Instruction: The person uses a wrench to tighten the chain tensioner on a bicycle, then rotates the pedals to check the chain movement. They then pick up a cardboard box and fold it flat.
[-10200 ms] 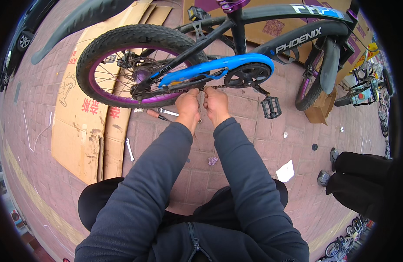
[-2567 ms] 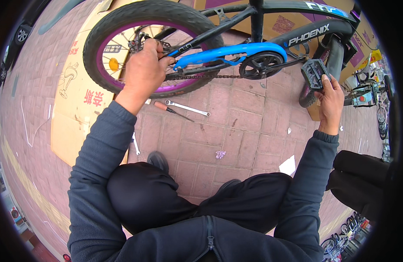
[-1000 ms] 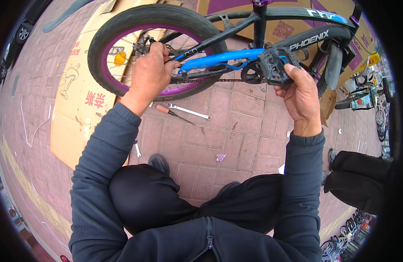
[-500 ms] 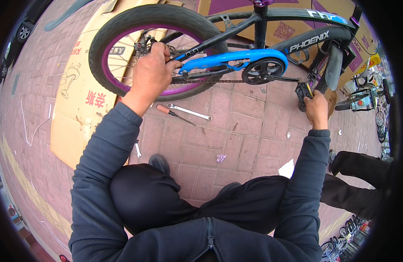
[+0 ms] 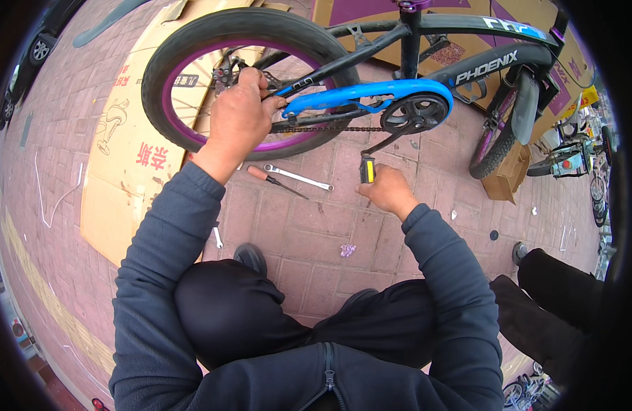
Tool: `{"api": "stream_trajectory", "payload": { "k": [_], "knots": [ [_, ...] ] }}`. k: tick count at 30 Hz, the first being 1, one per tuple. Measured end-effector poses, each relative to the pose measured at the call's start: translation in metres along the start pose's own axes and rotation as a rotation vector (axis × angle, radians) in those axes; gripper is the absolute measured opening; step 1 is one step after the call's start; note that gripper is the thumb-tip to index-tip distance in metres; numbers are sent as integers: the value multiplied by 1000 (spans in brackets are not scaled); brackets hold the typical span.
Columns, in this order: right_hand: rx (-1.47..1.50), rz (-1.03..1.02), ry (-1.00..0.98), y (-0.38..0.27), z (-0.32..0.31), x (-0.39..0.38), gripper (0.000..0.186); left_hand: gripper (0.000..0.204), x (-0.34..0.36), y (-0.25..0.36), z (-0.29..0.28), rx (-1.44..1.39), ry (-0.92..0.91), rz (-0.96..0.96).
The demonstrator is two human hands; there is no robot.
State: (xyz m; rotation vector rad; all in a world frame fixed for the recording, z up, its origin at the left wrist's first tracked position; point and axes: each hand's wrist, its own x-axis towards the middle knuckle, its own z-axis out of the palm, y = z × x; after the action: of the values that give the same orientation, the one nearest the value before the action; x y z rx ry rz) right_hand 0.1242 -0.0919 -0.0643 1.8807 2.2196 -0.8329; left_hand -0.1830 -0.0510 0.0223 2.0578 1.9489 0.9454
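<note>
The black bicycle frame (image 5: pixel 412 55) stands across the upper view, with a blue chain guard (image 5: pixel 350 92), black chainring (image 5: pixel 415 113) and chain (image 5: pixel 343 129). My left hand (image 5: pixel 240 116) has its fingers closed at the rear hub, beside the guard's back end; what it grips is hidden. Around it is the purple-rimmed rear wheel (image 5: pixel 160 96). My right hand (image 5: pixel 388 188) grips the pedal (image 5: pixel 368 170) with its yellow reflector, low on the crank. An orange-handled screwdriver (image 5: pixel 258 172) and a long spanner (image 5: pixel 299 177) lie on the paving below the wheel; a smaller spanner (image 5: pixel 218 236) is nearer me.
Flattened cardboard (image 5: pixel 117 198) lies at left, and more leans behind the bicycle (image 5: pixel 484 27). An open small box (image 5: pixel 502 181) sits by the front wheel (image 5: pixel 491 147). Another person's dark-trousered legs (image 5: pixel 552 294) are at right. Other bicycles (image 5: pixel 566 161) stand beyond; a car (image 5: pixel 38 48) is upper left.
My right hand and the pedal have swung down and leftward, turning the crank. My left hand has stayed at the rear hub in recent frames. The other person's legs have shifted.
</note>
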Motion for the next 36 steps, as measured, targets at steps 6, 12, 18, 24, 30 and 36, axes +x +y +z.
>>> {"api": "stream_trajectory", "payload": {
  "k": [6, 12, 18, 24, 30, 36],
  "knots": [
    [812, -72, 44, -65, -60, -24, 41, 35, 0, -1, 1, -16, 18, 17],
    [1234, -137, 296, -42, -145, -46, 28, 35, 1, -1, 1, -23, 28, 30],
    [1237, -54, 590, 47, -199, -64, 25, 35, 2, 0, -1, -18, -12, -9],
    [584, 298, 527, 138, -191, -67, 25, 35, 0, -3, 2, -37, 19, 20],
    [7, 415, 157, 165, -102, -27, 37, 36, 0, 1, 1, -33, 56, 33],
    [-218, 137, -133, 87, -18, 7, 57, 34, 1, 1, 0, 21, -30, -44]
  ]
}}
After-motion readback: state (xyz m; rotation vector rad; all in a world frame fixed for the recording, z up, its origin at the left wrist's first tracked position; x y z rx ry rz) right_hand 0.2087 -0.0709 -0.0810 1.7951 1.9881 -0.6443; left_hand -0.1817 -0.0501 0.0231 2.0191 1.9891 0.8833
